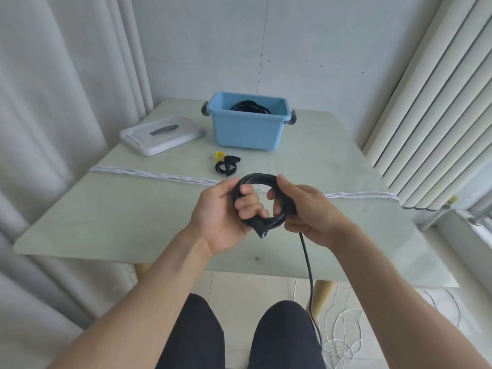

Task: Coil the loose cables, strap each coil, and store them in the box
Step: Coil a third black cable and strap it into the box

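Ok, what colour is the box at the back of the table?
The box is light blue with grey handles, clearest in the head view.

A pale green, glossy table (106,214) with rounded corners and light wooden legs (323,296) stands against a white panelled wall (239,43), which shows a few small dark specks. Grey-white curtains (53,102) hang in folds along the left side, and off-white vertical blinds (431,107) cover the right side above a window sill (468,230), with even daylight across the whole room. The floor (266,286) under the table is laid with light tiles, and thin white cords (343,334) lie in loose tangles on it at the right.
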